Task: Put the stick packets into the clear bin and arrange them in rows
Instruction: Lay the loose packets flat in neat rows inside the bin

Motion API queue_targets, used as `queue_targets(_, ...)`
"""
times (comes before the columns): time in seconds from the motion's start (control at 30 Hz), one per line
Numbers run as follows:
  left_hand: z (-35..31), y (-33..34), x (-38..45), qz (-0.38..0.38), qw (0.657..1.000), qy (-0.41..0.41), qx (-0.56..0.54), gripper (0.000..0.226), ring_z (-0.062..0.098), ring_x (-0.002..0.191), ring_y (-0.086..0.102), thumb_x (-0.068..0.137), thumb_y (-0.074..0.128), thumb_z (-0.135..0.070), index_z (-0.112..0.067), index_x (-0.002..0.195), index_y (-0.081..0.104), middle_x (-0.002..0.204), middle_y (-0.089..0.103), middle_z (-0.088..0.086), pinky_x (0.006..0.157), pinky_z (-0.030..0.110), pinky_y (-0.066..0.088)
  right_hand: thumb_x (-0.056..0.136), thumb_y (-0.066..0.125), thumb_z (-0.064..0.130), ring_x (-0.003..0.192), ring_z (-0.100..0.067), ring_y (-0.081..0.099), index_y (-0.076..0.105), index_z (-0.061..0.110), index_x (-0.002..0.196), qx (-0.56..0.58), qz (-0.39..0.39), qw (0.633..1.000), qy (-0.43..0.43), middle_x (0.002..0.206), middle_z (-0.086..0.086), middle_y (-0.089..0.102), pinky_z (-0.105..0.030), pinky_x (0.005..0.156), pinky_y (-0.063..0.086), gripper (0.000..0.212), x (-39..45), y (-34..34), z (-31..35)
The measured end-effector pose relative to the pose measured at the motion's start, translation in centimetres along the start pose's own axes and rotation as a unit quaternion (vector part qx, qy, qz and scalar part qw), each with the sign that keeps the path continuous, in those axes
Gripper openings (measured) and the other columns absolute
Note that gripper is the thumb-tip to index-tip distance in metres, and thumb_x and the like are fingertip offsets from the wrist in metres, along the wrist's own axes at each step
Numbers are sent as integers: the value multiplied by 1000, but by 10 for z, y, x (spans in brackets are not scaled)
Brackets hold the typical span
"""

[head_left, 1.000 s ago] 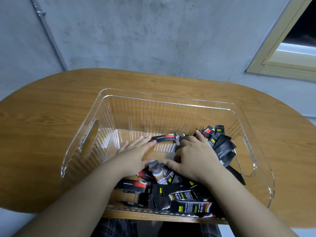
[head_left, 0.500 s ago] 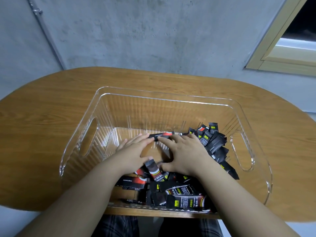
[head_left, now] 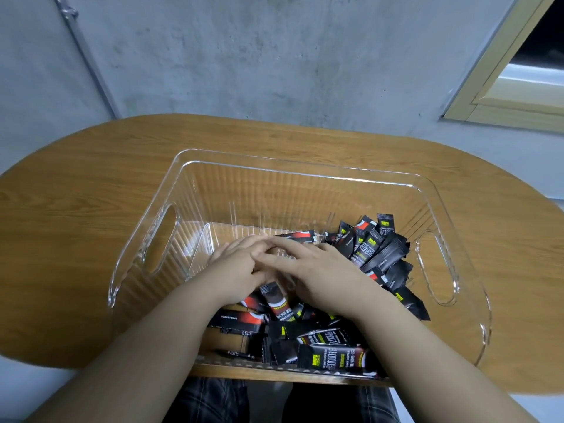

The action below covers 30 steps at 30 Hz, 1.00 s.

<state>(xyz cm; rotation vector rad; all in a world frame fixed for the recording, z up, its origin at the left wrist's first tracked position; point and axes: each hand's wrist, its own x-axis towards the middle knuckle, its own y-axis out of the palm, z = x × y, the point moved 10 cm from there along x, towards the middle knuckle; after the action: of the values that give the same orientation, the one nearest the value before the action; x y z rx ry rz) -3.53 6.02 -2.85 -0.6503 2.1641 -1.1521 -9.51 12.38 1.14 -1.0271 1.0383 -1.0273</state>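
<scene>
At far left, a thin metal pipe (head_left: 88, 61) runs slantwise down the grey concrete wall (head_left: 259, 56) behind your oval wooden table (head_left: 61, 239). The clear bin (head_left: 293, 166) sits on the table's near half, its ribbed walls showing the wood grain through them, a cut-out handle on each end. The bin's left part is bare floor. Your left hand (head_left: 241, 267) lies palm down near the bin's middle, fingers straight and close together, reaching toward one packet (head_left: 300, 236) that lies crosswise by the far wall. Your right hand (head_left: 323, 270) overlaps it, fingers extended and slightly spread across the left hand's knuckles; whether either hand pins a packet underneath cannot be told, as motion blur softens the fingers. The black stick packets (head_left: 375, 254) are heaped loosely in the bin's right and near parts, not in rows. At upper right, a pale window frame (head_left: 500, 96) is set into the wall. Plaid fabric (head_left: 210, 401) shows below the table edge.
</scene>
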Motion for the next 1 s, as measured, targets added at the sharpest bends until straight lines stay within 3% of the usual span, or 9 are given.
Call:
queue_targets(0.13, 6, -2, 2, -6, 1000, -11, 14, 54, 4, 143, 6, 100, 41, -26, -42, 146, 20, 154, 10, -23, 115, 33, 1, 82, 45, 4, 122, -7, 50, 50, 45, 133, 75, 11, 996, -54, 143, 22, 44, -38, 93, 40, 65, 0, 3, 9)
queue_targets(0.23, 10, -7, 2, -22, 999, -18, 31, 50, 3, 142, 10, 100, 40, -30, -40, 146, 23, 153, 15, -23, 114, 34, 5, 84, 37, 34, 115, -4, 53, 65, 41, 116, 72, 33, 996, -44, 123, 23, 61, -36, 99, 36, 44, -1, 8, 10)
queue_targets(0.37, 0, -15, 3, -66, 995, -6, 68, 46, 5, 140, 16, 98, 44, -33, -31, 143, 33, 150, 24, -18, 110, 33, 13, 80, 35, 74, 92, -8, 57, 69, 33, 95, 71, 41, 996, -29, 98, 14, 67, -30, 88, 33, 56, -1, 9, 6)
queue_targets(0.5, -24, -16, 6, -81, 990, 54, 100, 44, 15, 135, 30, 98, 45, -24, -26, 140, 34, 147, 32, -9, 106, 39, 32, 83, 57, 54, 91, -15, 54, 57, 25, 82, 33, 25, 999, -11, 89, 7, 63, -33, 92, 34, 29, 2, 8, 4)
queue_targets(0.6, -34, -17, 16, -57, 987, 62, 137, 49, 22, 123, 40, 97, 46, -21, -33, 142, 33, 134, 45, -3, 95, 42, 42, 78, 59, 32, 83, -18, 50, 45, 22, 68, 28, 10, 1000, 0, 77, 6, 56, -33, 92, 35, 19, -1, 0, 6)
queue_targets(0.7, -42, -22, 23, -65, 978, 56, 191, 36, 23, 106, 45, 98, 47, -25, -30, 133, 49, 111, 49, 2, 82, 37, 45, 78, 49, 31, 89, -19, 51, 48, 21, 78, 2, -28, 1000, 10, 86, 5, 59, -33, 94, 33, 10, -4, -7, 4)
queue_targets(0.83, -34, -27, 21, -100, 974, 44, 197, 30, 21, 102, 47, 99, 43, -27, -29, 124, 59, 107, 52, 0, 79, 32, 42, 75, 21, 42, 108, -22, 53, 65, 22, 97, -91, -39, 992, 75, 100, 1, 66, -45, 116, 6, 53, -11, -10, -17)
queue_targets(0.9, -23, -33, 18, -120, 971, 28, 204, 27, 21, 100, 48, 98, 45, -22, -27, 118, 63, 104, 54, -1, 79, 32, 45, 84, 25, 44, 117, -17, 47, 67, 23, 103, -104, -22, 987, 119, 107, 5, 65, -48, 114, -11, 51, -17, -11, -32)
queue_targets(1.0, -5, -43, 14, -132, 971, -13, 200, 28, 21, 98, 51, 96, 47, -16, -25, 115, 65, 106, 58, -2, 78, 33, 46, 93, 34, 50, 123, -15, 42, 65, 23, 109, -95, 13, 987, 129, 114, 6, 62, -50, 112, -15, 44, -20, -11, -34)
